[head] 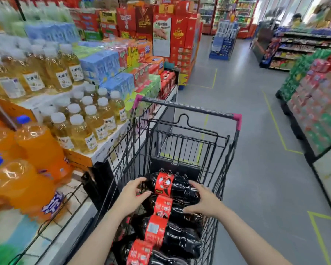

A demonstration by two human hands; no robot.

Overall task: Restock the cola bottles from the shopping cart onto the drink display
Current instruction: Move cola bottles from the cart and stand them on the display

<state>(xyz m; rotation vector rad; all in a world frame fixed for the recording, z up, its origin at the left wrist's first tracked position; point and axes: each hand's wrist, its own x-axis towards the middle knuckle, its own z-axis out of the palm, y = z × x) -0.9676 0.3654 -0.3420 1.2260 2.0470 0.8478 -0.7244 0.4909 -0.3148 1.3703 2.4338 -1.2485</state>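
Several dark cola bottles with red labels lie on their sides in a black wire shopping cart (187,109). Both my hands are inside the cart at the farthest cola bottle (177,185). My left hand (133,192) curls around its neck end on the left. My right hand (203,200) lies over its body on the right, fingers spread and bent onto it. A second cola bottle (164,207) lies just below, and a third cola bottle (161,234) nearer me. The drink display (96,155) stands to the cart's left.
The display holds orange soda bottles (33,150), yellow tea bottles (84,131) and stacked blue and red drink cartons (103,66). Grey aisle floor (246,111) runs ahead and to the right. Wrapped drink packs on a low stand (317,111) line the right side.
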